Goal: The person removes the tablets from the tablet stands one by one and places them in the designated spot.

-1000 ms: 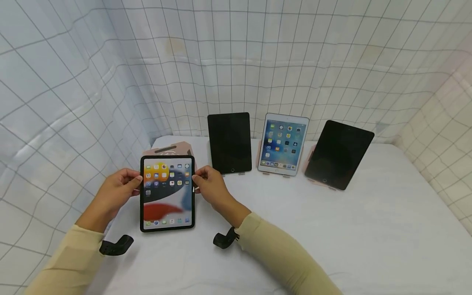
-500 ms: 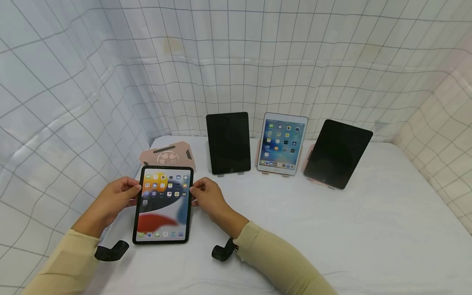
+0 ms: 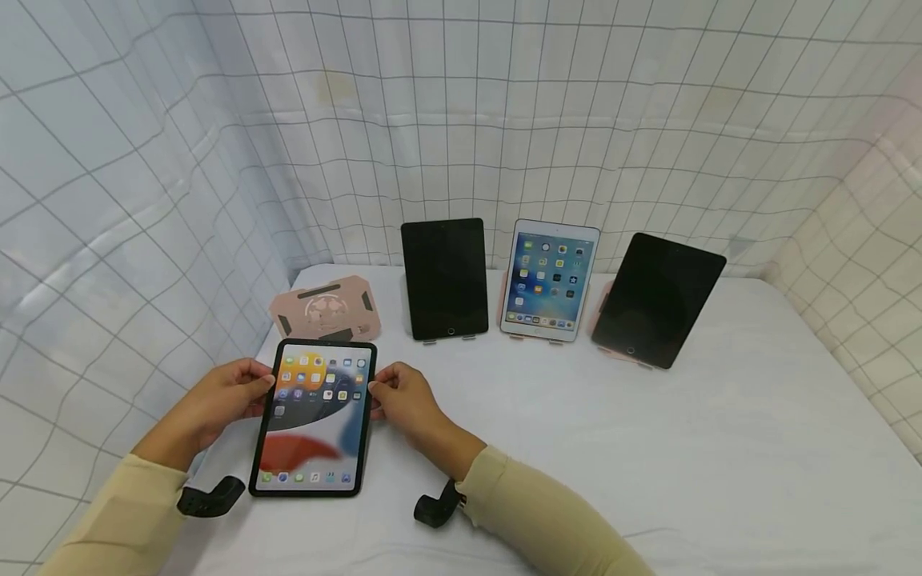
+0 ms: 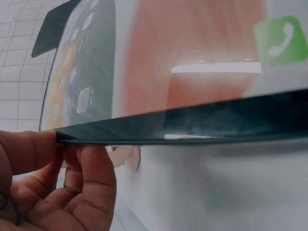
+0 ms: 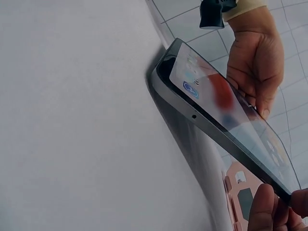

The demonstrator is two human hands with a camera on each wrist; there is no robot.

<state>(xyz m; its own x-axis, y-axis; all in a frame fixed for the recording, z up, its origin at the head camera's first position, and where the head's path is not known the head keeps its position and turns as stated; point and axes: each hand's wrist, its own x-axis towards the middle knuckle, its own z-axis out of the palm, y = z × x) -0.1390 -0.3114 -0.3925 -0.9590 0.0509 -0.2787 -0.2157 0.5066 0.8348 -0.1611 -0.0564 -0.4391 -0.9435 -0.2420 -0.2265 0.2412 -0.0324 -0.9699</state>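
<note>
A black-rimmed tablet with its home screen lit is held between both hands at the front left. My left hand pinches its left edge, thumb on top and fingers beneath, as the left wrist view shows. On the opposite edge my right hand pinches in the same way. The right wrist view has the tablet tilted, its lower end down close to the white cloth and its upper end raised. Just beyond its top edge a pink tablet stand with dark pads and a cut-out emblem leans back.
Further right, a dark-screened tablet, a white tablet with a lit screen and another dark tablet lean in a row, pink stands showing behind the latter two. White checked curtains enclose the white-covered table.
Both hands have drawn the lit tablet toward the person, away from the pink stand. The stand, mostly covered before, now shows nearly whole.
</note>
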